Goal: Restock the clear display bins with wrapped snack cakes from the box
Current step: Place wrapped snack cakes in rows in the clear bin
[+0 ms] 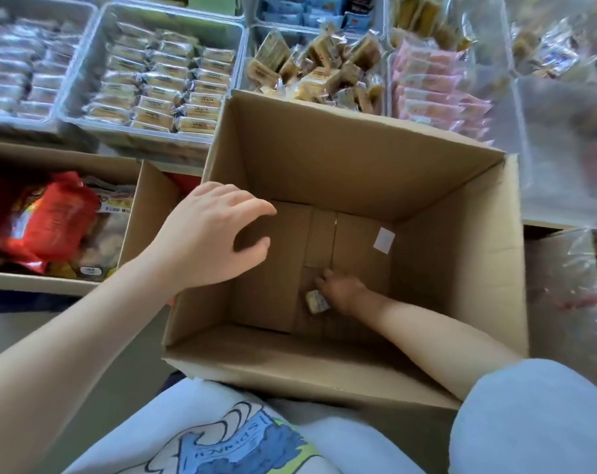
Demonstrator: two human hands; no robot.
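Observation:
A large open cardboard box (358,155) stands in front of me, nearly bare inside. My right hand (345,290) reaches down to its bottom and closes on one wrapped snack cake (317,301), the only cake visible in the box. My left hand (215,234) hovers over the box's left wall with fingers spread and nothing in it. Beyond the box, a clear display bin (251,59) holds a loose heap of brown wrapped snack cakes (317,66).
Other clear bins hold neat rows of wrapped cakes (163,87), grey-wrapped packs (16,70) and pink packs (434,94). A second cardboard box (61,282) at left holds red snack bags (51,217). Clear plastic bags (564,148) lie at right.

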